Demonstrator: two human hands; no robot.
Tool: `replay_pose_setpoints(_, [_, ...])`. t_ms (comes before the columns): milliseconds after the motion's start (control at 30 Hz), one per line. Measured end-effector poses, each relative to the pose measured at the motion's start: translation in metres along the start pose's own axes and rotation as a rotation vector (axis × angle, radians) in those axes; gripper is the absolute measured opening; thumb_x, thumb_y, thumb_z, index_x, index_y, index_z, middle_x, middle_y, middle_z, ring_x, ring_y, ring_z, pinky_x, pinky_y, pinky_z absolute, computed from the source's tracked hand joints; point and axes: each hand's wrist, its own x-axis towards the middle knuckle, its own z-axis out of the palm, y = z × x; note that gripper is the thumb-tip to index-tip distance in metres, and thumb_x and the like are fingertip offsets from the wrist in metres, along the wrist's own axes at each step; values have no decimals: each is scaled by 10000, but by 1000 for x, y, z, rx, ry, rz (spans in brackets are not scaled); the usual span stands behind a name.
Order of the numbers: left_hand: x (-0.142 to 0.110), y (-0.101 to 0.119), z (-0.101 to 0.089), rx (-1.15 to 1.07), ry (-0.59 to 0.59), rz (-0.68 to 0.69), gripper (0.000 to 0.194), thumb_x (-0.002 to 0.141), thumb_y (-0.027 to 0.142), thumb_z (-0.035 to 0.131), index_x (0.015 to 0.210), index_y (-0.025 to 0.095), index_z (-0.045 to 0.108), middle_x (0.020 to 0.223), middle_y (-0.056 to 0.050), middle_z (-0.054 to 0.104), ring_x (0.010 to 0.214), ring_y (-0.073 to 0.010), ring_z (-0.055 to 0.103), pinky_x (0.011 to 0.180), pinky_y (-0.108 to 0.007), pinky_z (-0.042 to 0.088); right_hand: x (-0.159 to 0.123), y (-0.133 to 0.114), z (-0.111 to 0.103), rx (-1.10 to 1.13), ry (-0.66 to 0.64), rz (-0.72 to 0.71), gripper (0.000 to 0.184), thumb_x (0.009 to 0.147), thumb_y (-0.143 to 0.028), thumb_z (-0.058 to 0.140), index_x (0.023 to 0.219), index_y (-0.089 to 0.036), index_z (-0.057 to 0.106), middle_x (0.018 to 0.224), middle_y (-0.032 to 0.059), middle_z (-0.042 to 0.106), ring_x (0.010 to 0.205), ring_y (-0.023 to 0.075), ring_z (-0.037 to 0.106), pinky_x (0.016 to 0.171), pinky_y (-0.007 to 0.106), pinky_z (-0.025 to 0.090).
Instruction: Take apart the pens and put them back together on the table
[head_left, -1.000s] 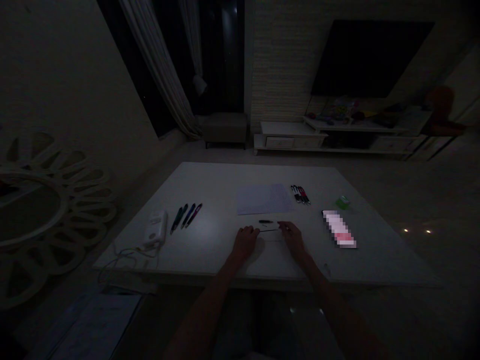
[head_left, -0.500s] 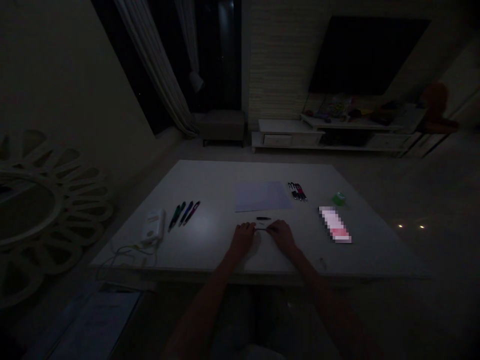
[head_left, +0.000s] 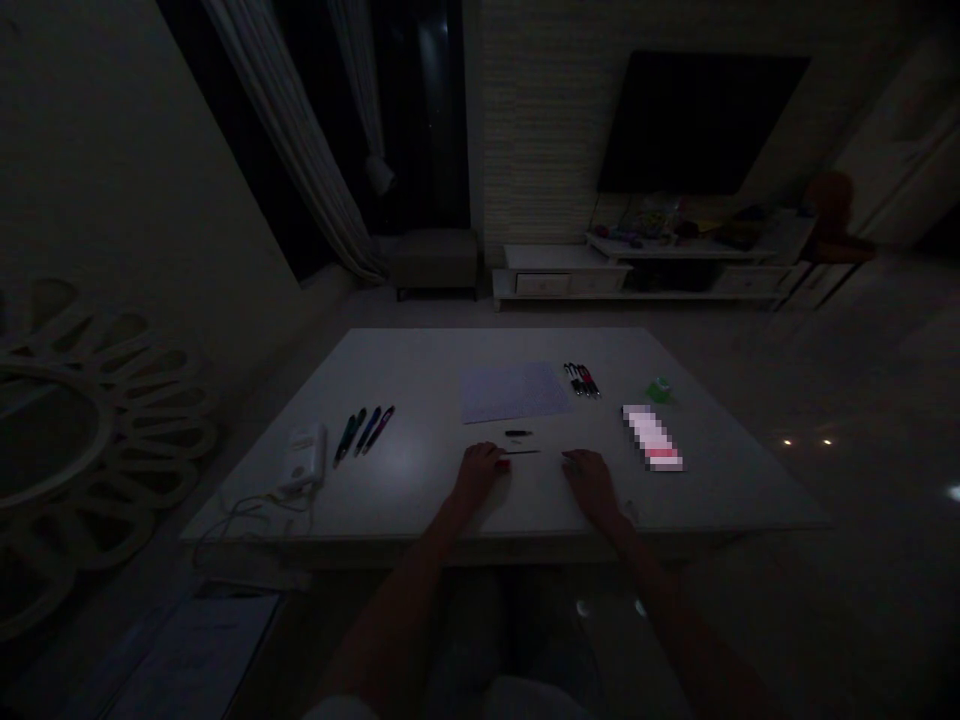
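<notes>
My left hand [head_left: 478, 474] is closed near the table's front, with a thin dark rod [head_left: 523, 452], like a pen refill, sticking out rightward from its fingertips. A small red piece [head_left: 504, 466] shows at the edge of that palm; the rest of it is hidden. To the right, my right hand [head_left: 589, 482] is apart from the rod, its fingers pinched; whatever they hold is too small and dark to tell. Just beyond the hands lies a black pen part [head_left: 517, 433], with a tiny piece [head_left: 515, 442] beside it.
A sheet of paper [head_left: 514, 392] lies mid-table. Several pens [head_left: 364, 432] are on the left and several more [head_left: 583, 381] right of the paper. A phone [head_left: 652, 437], a green object [head_left: 659, 389] and a white box [head_left: 304, 455] with cables stand around the white table [head_left: 420, 350].
My right hand has moved right, off the thin rod both hands were at. The rod stays with my left hand, and the red piece now shows there. The view has shifted slightly.
</notes>
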Motion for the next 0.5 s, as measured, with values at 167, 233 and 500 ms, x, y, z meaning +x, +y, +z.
replay_pose_setpoints(167, [-34, -44, -39, 84, 53, -101, 289, 892, 219, 450, 1155, 193, 570, 1192, -77, 600, 1123, -198, 521, 986, -383, 388, -28, 53, -32, -213, -81, -48, 387, 892, -336, 401, 1206, -193, 576, 1280, 117, 554, 1207, 260, 473, 996, 449, 381])
replay_pose_setpoints(233, [-57, -71, -56, 147, 43, -184, 323, 896, 231, 420, 1191, 204, 550, 1233, -78, 581, 1145, -200, 515, 999, -389, 384, -38, 77, -43, -273, -77, -35, 419, 895, -358, 380, 1232, -183, 559, 1328, 127, 517, 1266, 267, 422, 1020, 455, 362])
replay_pose_setpoints(500, [-100, -101, -71, 368, 54, -402, 406, 925, 262, 318, 1269, 149, 501, 1369, -131, 467, 1284, -271, 386, 1050, -497, 293, -48, 94, -45, -368, -39, 30, 468, 897, -366, 347, 1279, -163, 526, 1380, 137, 462, 1290, 270, 399, 1036, 464, 350])
